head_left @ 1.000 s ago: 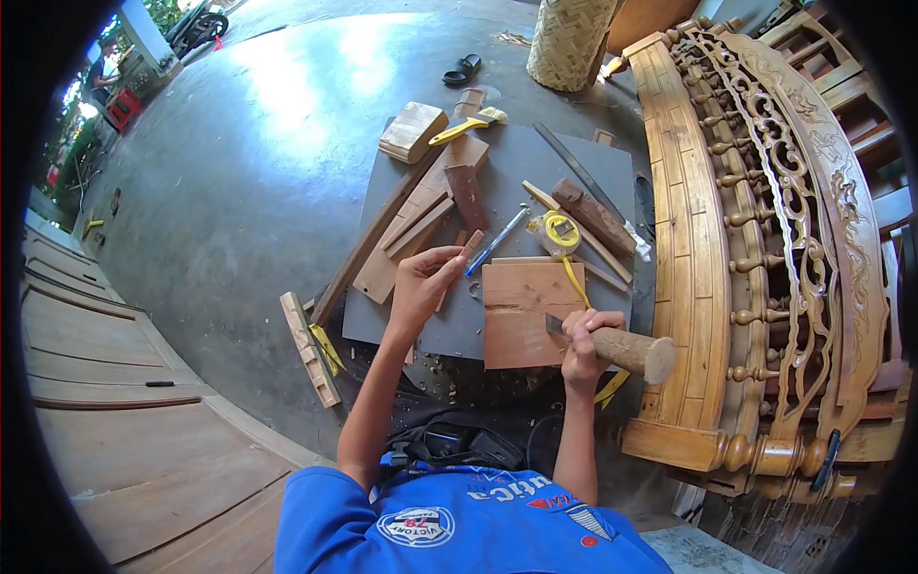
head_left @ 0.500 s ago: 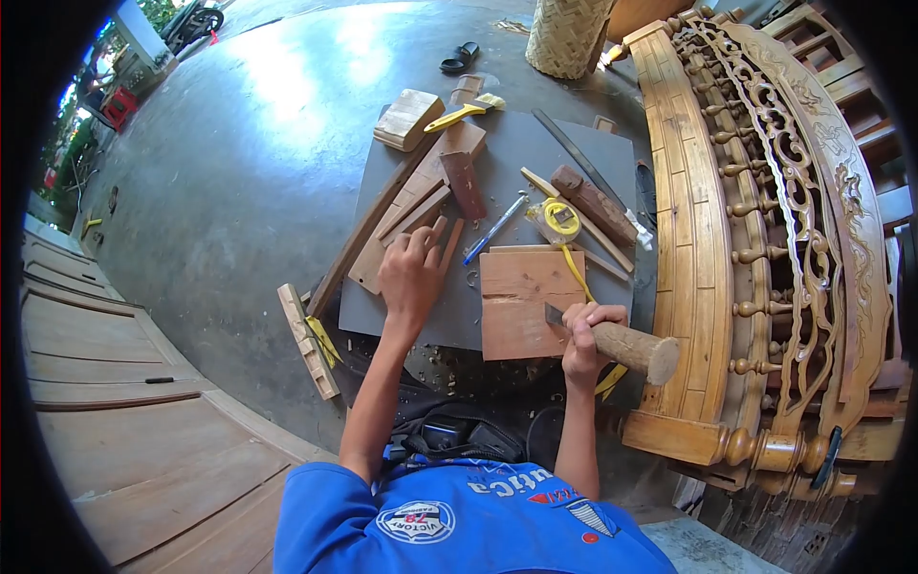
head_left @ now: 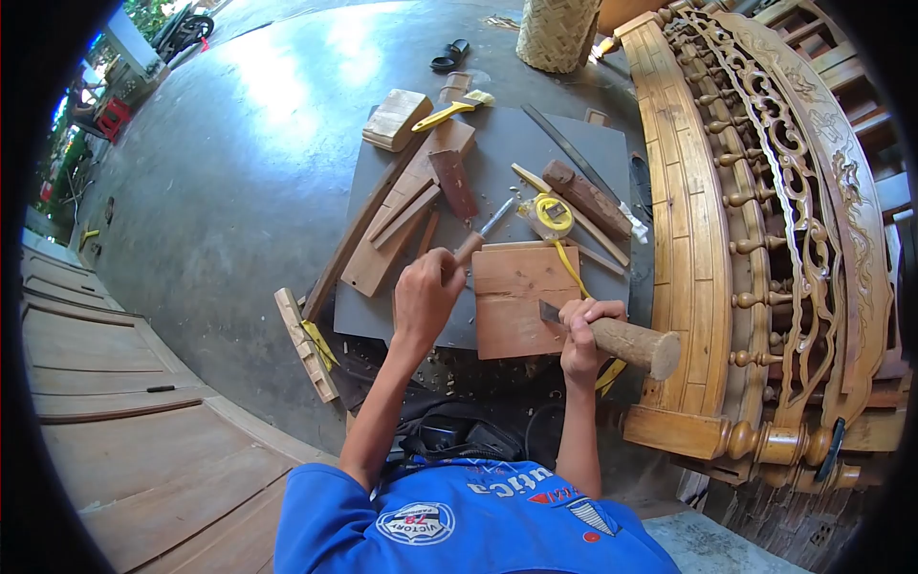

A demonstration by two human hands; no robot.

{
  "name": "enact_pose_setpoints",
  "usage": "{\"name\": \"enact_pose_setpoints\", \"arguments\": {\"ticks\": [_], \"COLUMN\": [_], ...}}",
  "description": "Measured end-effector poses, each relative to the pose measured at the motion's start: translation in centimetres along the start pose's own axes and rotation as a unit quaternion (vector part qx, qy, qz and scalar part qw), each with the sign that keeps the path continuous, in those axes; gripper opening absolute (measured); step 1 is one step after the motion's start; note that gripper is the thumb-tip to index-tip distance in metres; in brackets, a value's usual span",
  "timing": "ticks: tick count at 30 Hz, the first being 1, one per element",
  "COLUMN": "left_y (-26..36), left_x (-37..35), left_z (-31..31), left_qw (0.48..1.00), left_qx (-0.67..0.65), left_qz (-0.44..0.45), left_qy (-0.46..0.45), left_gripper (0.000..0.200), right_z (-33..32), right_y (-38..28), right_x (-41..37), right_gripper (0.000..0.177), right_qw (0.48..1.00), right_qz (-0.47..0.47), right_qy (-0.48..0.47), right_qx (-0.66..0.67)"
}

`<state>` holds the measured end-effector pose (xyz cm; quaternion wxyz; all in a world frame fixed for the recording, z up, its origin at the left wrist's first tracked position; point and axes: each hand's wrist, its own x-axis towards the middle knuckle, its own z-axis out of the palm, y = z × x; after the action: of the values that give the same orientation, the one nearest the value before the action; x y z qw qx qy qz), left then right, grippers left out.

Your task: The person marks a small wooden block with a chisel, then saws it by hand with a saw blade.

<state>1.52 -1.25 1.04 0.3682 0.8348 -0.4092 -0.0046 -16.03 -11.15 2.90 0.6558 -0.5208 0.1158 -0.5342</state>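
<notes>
My left hand (head_left: 427,295) is closed around a short brown wooden stick (head_left: 469,248), which points up and right over the near end of a blue-and-silver pen (head_left: 498,218). In my right hand (head_left: 581,337) is a chisel with a thick round wooden handle (head_left: 633,344). Its short flat metal blade (head_left: 549,312) shows on the left side of the fist, by the right edge of a square wooden board (head_left: 521,301). A crack runs across the board's left part. A yellow tape measure (head_left: 553,215) lies behind the board, its tape drawn out toward my right hand.
Wooden blocks and strips (head_left: 406,225) cover the left of the grey work surface (head_left: 368,323). A yellow brush (head_left: 445,115) rests at the back. On the right lie a dark wooden block (head_left: 583,196) and a long metal bar (head_left: 569,148). Carved wooden furniture (head_left: 684,239) stands close to the right.
My left hand has lifted a short wooden stick from among the strips and moved slightly right and nearer. The right hand still grips the chisel in about the same place.
</notes>
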Motion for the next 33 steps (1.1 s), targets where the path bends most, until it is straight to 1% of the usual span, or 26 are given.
{"name": "enact_pose_setpoints", "arguments": {"ticks": [1, 2, 5, 6, 9, 11, 15, 21, 24, 27, 30, 33], "left_y": [0.8, 1.8, 3.3, 2.8, 2.1, 2.3, 2.4, 2.5, 2.5, 2.5, 2.4, 2.4], "left_x": [-0.3, -0.5, -0.6, -0.7, -0.7, -0.7, -0.6, -0.7, -0.9, -1.2, -1.2, -1.1], "left_z": [-0.6, -0.8, -0.3, 0.4, 1.6, 1.7, 1.5, 1.4, 1.5, 1.8, 1.9, 1.9], "left_qw": [0.998, 0.994, 0.979, 0.977, 0.969, 0.97, 0.969, 0.969, 0.968, 0.969, 0.969, 0.968], "left_qx": [-0.049, -0.072, -0.12, -0.084, -0.088, -0.081, -0.06, -0.058, -0.084, -0.101, -0.102, -0.099], "left_qz": [0.017, 0.085, 0.123, 0.155, 0.186, 0.184, 0.201, 0.191, 0.187, 0.188, 0.194, 0.196], "left_qy": [-0.031, -0.008, -0.11, -0.124, -0.138, -0.133, -0.128, -0.148, -0.144, -0.122, -0.116, -0.119], "left_gripper": [0.016, 0.018, 0.022, 0.023, 0.022, 0.021, 0.023, 0.019, 0.019, 0.022, 0.022, 0.022], "right_z": [-0.1, -0.1, 0.1, 0.6, 0.6, 0.2, 0.5, 0.6, 0.5, 0.5, 0.5, 0.6], "right_y": [0.0, -0.1, -0.6, -1.2, -1.7, -1.5, -1.4, -0.7, -0.2, -0.1, -0.2, -0.3], "right_x": [0.0, 0.1, 0.5, 0.8, 1.3, 1.5, 2.1, 1.7, 1.4, 1.1, 1.0, 1.1], "right_gripper": [0.021, 0.021, 0.022, 0.021, 0.022, 0.024, 0.025, 0.026, 0.025, 0.025, 0.026, 0.025], "right_qw": [1.0, 1.0, 0.998, 0.997, 0.998, 0.998, 0.997, 0.998, 0.998, 0.998, 0.998, 0.998], "right_qz": [-0.004, -0.007, -0.03, -0.04, -0.046, -0.046, -0.041, -0.03, -0.039, -0.049, -0.056, -0.04], "right_qy": [0.008, 0.018, 0.048, 0.049, 0.035, 0.003, -0.014, -0.016, -0.015, -0.017, -0.04, -0.044], "right_qx": [0.013, 0.024, 0.039, 0.032, 0.029, 0.05, 0.067, 0.046, 0.05, 0.029, 0.013, -0.003]}}
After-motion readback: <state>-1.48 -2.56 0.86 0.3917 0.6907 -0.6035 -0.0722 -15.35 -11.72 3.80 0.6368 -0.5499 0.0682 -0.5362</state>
